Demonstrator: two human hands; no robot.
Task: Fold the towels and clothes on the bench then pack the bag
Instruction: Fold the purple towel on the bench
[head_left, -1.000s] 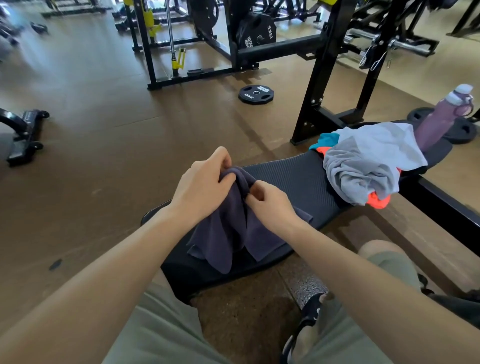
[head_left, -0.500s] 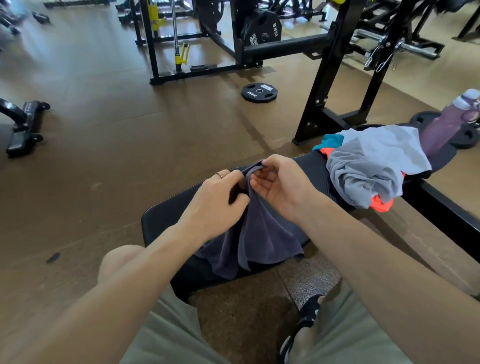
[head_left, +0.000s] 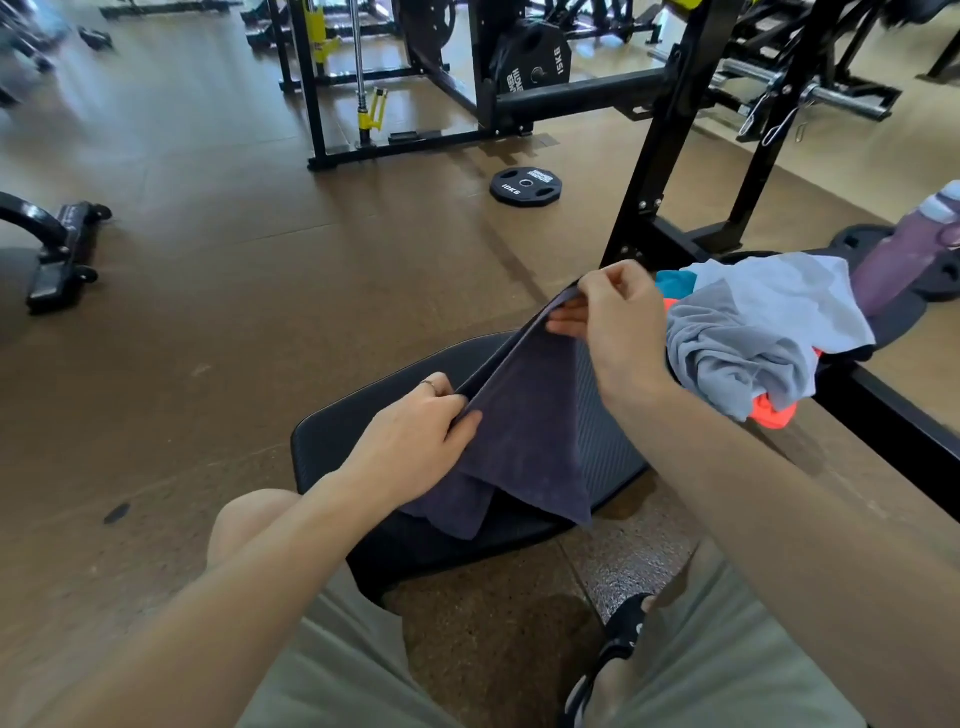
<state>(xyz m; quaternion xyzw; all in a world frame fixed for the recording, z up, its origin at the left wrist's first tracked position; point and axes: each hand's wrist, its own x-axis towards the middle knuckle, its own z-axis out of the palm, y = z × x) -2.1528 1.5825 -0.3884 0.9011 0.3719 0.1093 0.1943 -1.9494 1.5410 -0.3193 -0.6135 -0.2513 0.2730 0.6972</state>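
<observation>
Purple-grey towel (head_left: 524, 441) is stretched out between both hands over the near end of the black padded desk (head_left: 608, 431). Right hand (head_left: 618, 322) is up higher, pinching 1 corner of the towel between thumb and fingers, held just in front of the clothes pile. Left hand (head_left: 415, 441) is lower and closer to the body, fingers curled around the towel's edge, with a ring showing on 1 finger. So the top edge runs taut on a diagonal between the 2 grips, and the rest of the cloth hangs down and bunches on the pad near the front rim.

Further along the desk there's a heap of clothes (head_left: 753, 332): a light grey shirt on top, something teal poking out at the back and an orange piece underneath at the front. A purple water bottle (head_left: 904, 254) stands just past the heap, partly cut off by the frame edge.

On the brown gym floor a black 10KG weight plate (head_left: 525, 185) lies flat, near the base of a black rack (head_left: 670, 130). Person's wearing olive shorts, knees either side of the desk.
</observation>
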